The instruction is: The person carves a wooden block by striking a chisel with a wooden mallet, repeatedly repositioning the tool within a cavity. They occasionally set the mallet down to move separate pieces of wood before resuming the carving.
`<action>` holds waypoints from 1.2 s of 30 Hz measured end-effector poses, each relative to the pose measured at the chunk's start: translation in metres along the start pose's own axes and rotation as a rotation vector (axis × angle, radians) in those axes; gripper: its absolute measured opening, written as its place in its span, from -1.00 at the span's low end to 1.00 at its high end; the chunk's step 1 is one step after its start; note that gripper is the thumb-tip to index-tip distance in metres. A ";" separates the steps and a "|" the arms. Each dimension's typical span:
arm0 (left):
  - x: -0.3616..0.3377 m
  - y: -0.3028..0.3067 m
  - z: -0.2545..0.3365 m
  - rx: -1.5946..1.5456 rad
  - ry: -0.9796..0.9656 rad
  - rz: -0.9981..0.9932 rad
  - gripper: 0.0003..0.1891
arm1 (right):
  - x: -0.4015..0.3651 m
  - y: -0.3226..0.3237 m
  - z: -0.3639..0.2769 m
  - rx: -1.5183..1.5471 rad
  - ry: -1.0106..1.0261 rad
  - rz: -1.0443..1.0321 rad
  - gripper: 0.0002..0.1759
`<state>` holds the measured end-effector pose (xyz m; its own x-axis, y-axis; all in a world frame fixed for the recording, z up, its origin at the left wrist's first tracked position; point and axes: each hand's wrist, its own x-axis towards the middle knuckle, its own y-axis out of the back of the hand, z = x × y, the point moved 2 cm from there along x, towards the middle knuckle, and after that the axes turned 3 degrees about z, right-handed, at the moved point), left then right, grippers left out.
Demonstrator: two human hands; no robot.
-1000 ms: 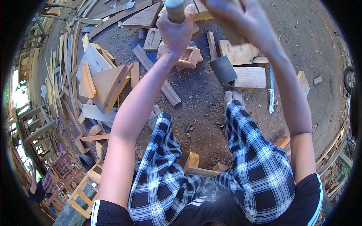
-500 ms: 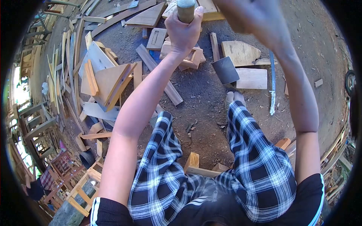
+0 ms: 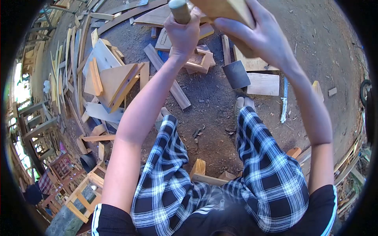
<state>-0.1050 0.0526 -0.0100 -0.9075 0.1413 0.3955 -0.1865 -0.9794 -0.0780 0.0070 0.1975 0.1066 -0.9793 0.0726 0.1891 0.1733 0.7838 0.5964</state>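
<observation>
My left hand [image 3: 183, 37] is closed round a thick cylindrical handle [image 3: 180, 11], whose blunt greyish end points up; the rest of that tool is hidden. At the top right of it, my right hand [image 3: 269, 41] grips a wooden block [image 3: 228, 11] with a pale edge, thumb along its near side. The block's far part runs out of view. Below my left hand lies a small wooden frame piece [image 3: 199, 61] with an opening in it. Beside it rests a slotted board [image 3: 163, 41].
A dark square plate [image 3: 236, 74] and a pale board [image 3: 264, 83] lie before my right foot. Stacked angled boards [image 3: 114, 80] and long strips [image 3: 73, 59] cover the left ground. A wooden frame [image 3: 84, 196] stands at lower left. More wood [image 3: 200, 167] sits between my legs.
My right hand, blurred before, has come down and left and now shows the wooden block in its grip. My left hand has shifted slightly left with the handle, which tilts a little more.
</observation>
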 end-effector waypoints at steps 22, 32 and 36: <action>0.028 0.026 -0.007 -0.182 0.413 0.416 -0.69 | -0.082 -0.135 0.101 1.138 -1.035 0.006 -0.14; 0.021 0.011 -0.001 -0.110 0.316 0.235 -0.78 | -0.077 -0.129 0.100 0.863 -0.872 -0.140 -0.37; 0.023 0.012 -0.011 -0.092 0.380 -0.020 -0.83 | -0.074 -0.139 0.114 0.726 -0.770 -0.179 -0.38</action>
<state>-0.1320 0.0458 -0.0122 -0.9749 0.2203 0.0316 -0.2225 -0.9614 -0.1619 0.0431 0.1536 -0.0787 -0.8311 0.0909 -0.5487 0.1653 0.9823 -0.0878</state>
